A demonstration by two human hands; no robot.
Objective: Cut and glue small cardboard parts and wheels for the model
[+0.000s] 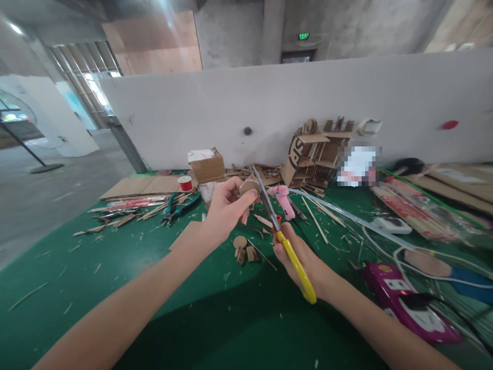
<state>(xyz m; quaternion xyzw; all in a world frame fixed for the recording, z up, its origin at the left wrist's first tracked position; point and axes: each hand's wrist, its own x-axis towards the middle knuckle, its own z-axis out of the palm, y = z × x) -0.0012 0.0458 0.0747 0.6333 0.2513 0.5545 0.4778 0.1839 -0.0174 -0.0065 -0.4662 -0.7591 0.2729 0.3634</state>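
Note:
Between the thumb and fingers of my left hand (pixel 231 205) is a small round cardboard disc (pixel 248 187), held up above the table. My right hand (pixel 295 254) grips a pair of scissors (pixel 295 259) with yellow handles, their blades pointing up and away along the disc's right edge. Whether the blades touch the disc I cannot tell. Below my hands, another cardboard disc (pixel 240 242) lies on the green table with small cardboard pieces (pixel 252 254) and a thin stick (pixel 264 256). A pink glue gun (pixel 284 201) lies just beyond the scissors.
A cardboard shelf model (pixel 308 159) and a cardboard box (pixel 208 167) stand by the white partition (pixel 185 113). Green-handled pliers (pixel 177 209) and a red thread spool (pixel 185 183) lie left. A magenta power strip (pixel 408 303), cables and wrapped sticks (pixel 416 205) occupy the right.

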